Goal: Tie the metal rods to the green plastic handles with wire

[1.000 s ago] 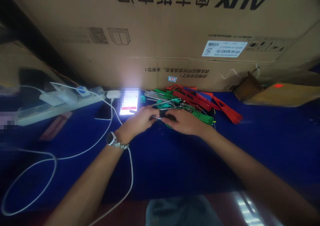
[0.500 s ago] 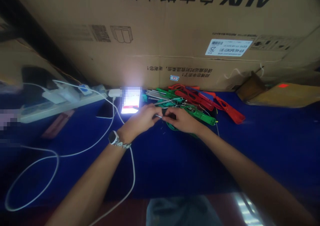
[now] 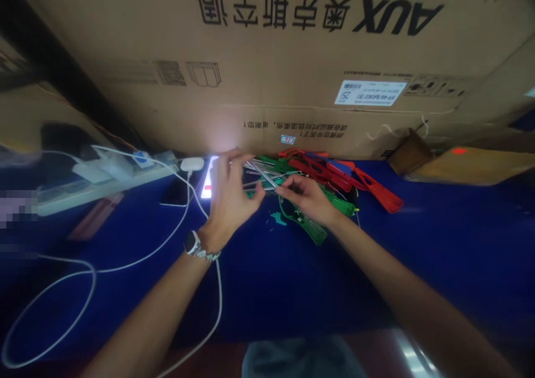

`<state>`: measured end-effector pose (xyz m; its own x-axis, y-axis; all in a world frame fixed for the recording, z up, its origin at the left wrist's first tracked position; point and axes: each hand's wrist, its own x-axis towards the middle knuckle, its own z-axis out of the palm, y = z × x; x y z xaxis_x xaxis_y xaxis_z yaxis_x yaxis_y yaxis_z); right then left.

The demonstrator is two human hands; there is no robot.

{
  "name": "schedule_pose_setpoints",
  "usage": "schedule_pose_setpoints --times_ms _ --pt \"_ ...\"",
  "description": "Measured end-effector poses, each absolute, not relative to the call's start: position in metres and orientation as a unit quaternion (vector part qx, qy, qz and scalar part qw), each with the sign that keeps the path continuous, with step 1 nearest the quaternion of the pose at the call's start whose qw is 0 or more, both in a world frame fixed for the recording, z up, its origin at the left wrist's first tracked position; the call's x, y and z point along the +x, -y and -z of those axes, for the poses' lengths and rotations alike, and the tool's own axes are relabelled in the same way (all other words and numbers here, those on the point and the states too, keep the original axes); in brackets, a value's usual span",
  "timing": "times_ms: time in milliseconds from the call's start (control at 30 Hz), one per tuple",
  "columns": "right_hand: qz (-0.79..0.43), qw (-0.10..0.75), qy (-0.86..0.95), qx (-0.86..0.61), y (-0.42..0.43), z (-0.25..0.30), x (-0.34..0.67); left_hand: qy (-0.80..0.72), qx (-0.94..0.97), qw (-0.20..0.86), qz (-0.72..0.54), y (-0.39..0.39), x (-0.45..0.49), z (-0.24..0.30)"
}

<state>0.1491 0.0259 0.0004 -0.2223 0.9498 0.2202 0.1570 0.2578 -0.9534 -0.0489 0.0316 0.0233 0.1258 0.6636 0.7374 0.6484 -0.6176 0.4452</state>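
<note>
Between thumb and fingers, my right hand (image 3: 305, 197) pinches the near end of a thin silver metal rod (image 3: 264, 174), which slants away to the upper left. My left hand (image 3: 232, 188) is spread around the rod's other side, thumb apart from the fingers. Its fingertips are close to the rod's far end; whether they touch it I cannot tell. Behind and under the hands lies a pile of green plastic pieces (image 3: 311, 228) with thin wires and more silver rods. Red plastic pieces (image 3: 378, 191) lie to the right. A small teal scrap (image 3: 278, 218) sits in front.
A large cardboard box (image 3: 267, 91) walls off the back. A bright-screened phone (image 3: 208, 183) is partly behind my left hand. White cables (image 3: 219, 294) loop from a power strip (image 3: 58, 197) across the blue cloth (image 3: 267, 289). A yellow envelope-like packet (image 3: 472, 166) lies at the right.
My hands were close together over the pile; now the left has lifted and opened out to the left, partly covering the phone. The silver rod shows between them, held by my right hand.
</note>
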Motion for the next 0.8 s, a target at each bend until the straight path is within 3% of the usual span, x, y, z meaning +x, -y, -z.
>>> schedule_pose_setpoints --times_ms 67,167,233,533,667,800 --pt "-0.429 0.482 0.638 -0.420 -0.024 -0.001 0.150 -0.453 0.685 0.103 -0.561 -0.029 -0.041 -0.022" --pt "-0.420 0.498 0.641 -0.406 -0.021 -0.001 0.149 -0.433 0.626 0.380 -0.526 -0.025 -0.026 -0.015" --pt "-0.431 0.499 0.640 -0.395 -0.019 0.000 0.148 -0.413 0.581 0.486 -0.506 -0.022 -0.017 -0.010" --pt "-0.522 0.444 0.597 -0.417 -0.010 0.003 0.146 -0.429 0.575 0.494 -0.492 -0.028 -0.020 0.002" --pt "-0.441 0.436 0.634 -0.462 -0.006 0.000 0.143 -0.431 0.572 0.497 -0.490 -0.030 -0.020 0.004" --pt "-0.272 0.440 0.719 -0.464 -0.003 -0.003 0.142 -0.433 0.568 0.490 -0.501 -0.030 -0.019 0.004"
